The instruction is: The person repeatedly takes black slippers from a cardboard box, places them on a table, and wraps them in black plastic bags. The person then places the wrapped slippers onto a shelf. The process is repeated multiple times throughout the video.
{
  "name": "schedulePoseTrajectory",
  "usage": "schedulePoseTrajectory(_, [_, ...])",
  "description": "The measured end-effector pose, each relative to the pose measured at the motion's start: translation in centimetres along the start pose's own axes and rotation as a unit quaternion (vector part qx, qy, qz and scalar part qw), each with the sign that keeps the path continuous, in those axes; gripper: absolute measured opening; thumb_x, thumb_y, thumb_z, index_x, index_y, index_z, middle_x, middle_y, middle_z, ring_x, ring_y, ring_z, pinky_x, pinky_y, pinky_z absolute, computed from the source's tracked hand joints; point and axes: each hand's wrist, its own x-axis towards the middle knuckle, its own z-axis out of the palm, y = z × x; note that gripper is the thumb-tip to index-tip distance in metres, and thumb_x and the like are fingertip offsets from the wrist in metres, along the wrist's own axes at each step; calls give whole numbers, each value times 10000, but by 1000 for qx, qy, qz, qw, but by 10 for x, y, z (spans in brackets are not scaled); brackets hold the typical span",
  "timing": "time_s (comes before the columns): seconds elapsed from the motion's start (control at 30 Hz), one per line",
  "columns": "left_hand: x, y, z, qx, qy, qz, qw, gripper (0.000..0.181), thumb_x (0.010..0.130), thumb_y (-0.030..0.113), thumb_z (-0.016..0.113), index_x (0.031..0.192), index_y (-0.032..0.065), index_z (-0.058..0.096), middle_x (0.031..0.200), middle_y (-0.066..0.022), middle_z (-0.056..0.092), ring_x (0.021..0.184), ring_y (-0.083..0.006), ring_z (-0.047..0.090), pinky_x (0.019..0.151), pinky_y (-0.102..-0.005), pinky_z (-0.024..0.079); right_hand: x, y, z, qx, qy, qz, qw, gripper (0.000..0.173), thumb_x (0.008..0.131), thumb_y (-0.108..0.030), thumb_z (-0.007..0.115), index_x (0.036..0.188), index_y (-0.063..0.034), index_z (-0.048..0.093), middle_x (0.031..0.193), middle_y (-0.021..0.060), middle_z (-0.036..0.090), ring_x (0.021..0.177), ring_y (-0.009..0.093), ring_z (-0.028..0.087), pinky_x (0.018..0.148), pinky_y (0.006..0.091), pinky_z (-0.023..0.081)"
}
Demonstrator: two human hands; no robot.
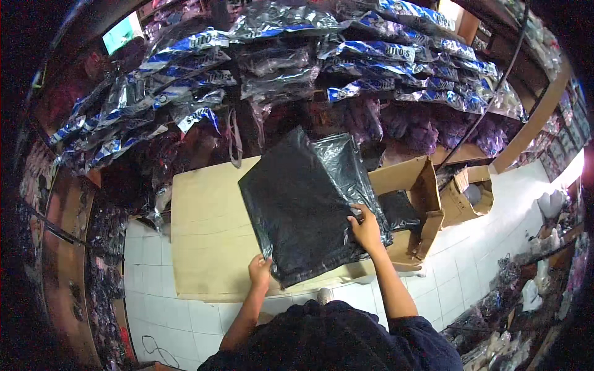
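Note:
In front of me a stack of large flat black plastic bags (297, 204) lies tilted over the cream tabletop. Behind its right edge shows a shinier, wrinkled black plastic layer (341, 160). My left hand (261, 271) pinches the near left corner of the stack between thumb and fingers. On the right edge rests my right hand (367, 227), its thumb and index finger touching the plastic; whether they grip it is unclear. Beside that hand, an open cardboard box (429, 199) holds a black plastic packet (399, 211).
The cream tabletop (209, 232) reaches left of the bags. Packaged goods in blue-and-white printed plastic (371, 51) hang in rows ahead. A smaller open carton (466, 197) stands on the white tiled floor (457, 259). A thin cable (160, 350) lies at lower left.

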Motion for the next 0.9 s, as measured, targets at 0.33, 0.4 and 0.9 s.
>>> schedulePoseTrajectory(0.33, [10, 15, 63, 136, 16, 139, 981, 239, 736, 114, 611, 899, -28, 508, 564, -11, 502, 490, -58, 444, 441, -200, 348, 26, 88, -13, 23, 30, 73, 997, 369, 688, -66, 584, 1039, -83, 469, 923, 177, 547, 825, 315, 526, 718, 335, 410])
schedulePoseTrajectory(0.4, [10, 19, 68, 182, 17, 189, 965, 252, 731, 128, 613, 903, -21, 506, 556, -24, 500, 469, -68, 441, 427, -197, 340, 24, 86, -18, 14, 15, 95, 995, 377, 699, -67, 567, 1058, -75, 449, 947, 197, 535, 936, 348, 498, 778, 359, 391])
schedulePoseTrajectory(0.9, [1, 21, 128, 635, -22, 289, 716, 713, 766, 502, 422, 1281, 58, 207, 1250, -242, 291, 1167, -403, 251, 891, -563, 213, 1, 95, 26, -303, -74, -45, 949, 597, 784, -487, 393, 1293, -242, 199, 1292, 185, 245, 1205, 368, 187, 877, 634, 154])
